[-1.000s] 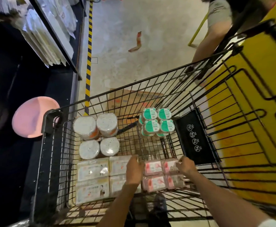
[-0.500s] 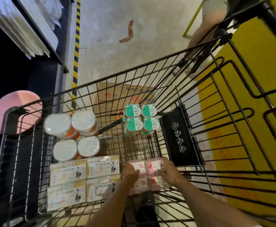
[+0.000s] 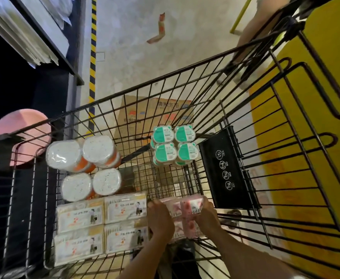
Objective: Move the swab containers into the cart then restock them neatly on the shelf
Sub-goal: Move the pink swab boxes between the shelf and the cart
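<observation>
Flattened cardboard box (image 3: 155,111), striped floor tape (image 3: 93,47)

Cart (image 3: 185,81) black-coated metal wire, matt. Round tubs (image 3: 76,156) and pink packs (image 3: 191,206) in glossy clear plastic wrap. Cardboard box (image 3: 155,115) matt brown. Floor (image 3: 134,47) rough, scuffed concrete.

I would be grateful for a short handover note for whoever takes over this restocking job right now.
Left hand and right hand grip the pink packs from either side, at the near end of the cart.
Also in the cart: round white tubs, green-lidded tubs, flat cream boxes.
Done: containers loaded.
Left: restock them all neatly on the shelf.
</observation>
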Demonstrator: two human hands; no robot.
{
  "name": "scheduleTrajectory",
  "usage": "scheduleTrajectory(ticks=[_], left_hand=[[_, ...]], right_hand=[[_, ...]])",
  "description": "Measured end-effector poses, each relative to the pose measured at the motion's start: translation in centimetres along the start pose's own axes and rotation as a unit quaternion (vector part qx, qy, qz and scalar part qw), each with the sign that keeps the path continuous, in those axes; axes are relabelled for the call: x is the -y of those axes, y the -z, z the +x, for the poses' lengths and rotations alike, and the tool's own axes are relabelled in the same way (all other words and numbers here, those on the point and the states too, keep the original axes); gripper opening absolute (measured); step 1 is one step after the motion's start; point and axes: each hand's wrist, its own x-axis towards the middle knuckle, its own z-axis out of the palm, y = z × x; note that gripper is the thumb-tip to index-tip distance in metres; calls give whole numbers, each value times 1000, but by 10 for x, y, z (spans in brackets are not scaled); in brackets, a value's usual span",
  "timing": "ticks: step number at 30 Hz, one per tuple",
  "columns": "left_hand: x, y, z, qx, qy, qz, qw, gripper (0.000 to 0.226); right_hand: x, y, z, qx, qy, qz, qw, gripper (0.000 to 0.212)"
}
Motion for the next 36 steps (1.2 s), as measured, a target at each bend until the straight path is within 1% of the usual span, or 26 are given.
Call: scheduleTrajectory(ticks=[3, 5, 8, 11, 14, 16, 17, 18, 20, 21, 23, 25, 26, 30, 32, 33, 36], left_hand=[[1, -1, 1, 7, -7, 6, 1000, 57], [2, -1, 1, 11, -7, -20, 1000, 57], [2, 0, 3, 16, 10, -82, 996, 47], [9, -1, 7, 40, -2, -71, 997, 41], [12, -3, 8, 49, -7, -92, 995, 36], [10, 1, 8, 45, -31, -102, 993, 29], [9, 4, 10, 57, -57, -94, 992, 23], [8, 7, 12, 82, -82, -116, 986, 19], [6, 18, 14, 147, -126, -220, 956, 22], [4, 25, 13, 150, -125, -266, 944, 24], [5, 38, 10, 122, -62, -353, 925, 27], [9, 51, 8, 137, -2, -433, 891, 29], [12, 58, 9, 155, 4, -451, 879, 35], [28, 90, 16, 219, -21, -532, 818, 59], [36, 99, 19, 253, -15, -554, 793, 64], [39, 103, 20, 270, -20, -554, 787, 64], [46, 109, 18, 290, -50, -522, 800, 65]], right_hand=[[-6, -6, 3, 3, 14, -45, 999, 68], [-8, -7, 4, 4, 15, -60, 998, 71], [-10, -8, 7, 12, 14, -62, 998, 76], [-9, -8, 8, 3, 4, -55, 998, 76], [-7, -10, 8, -12, 1, -57, 998, 72], [-6, -11, 7, -19, 6, -64, 998, 71], [-6, -11, 7, -23, 9, -67, 997, 71], [-5, -11, 6, -24, 11, -68, 997, 72], [-5, -12, 5, -26, 11, -63, 998, 74], [-4, -13, 5, -28, 12, -61, 998, 75], [-1, -15, 6, -35, 12, -74, 997, 76], [3, -17, 8, -41, 1, -91, 995, 77], [6, -18, 9, -44, -8, -90, 995, 79], [6, -23, 11, -41, -36, -91, 994, 86], [5, -25, 13, -41, -40, -90, 994, 86], [5, -26, 15, -42, -46, -88, 994, 86], [8, -26, 20, -48, -84, -86, 992, 90]])
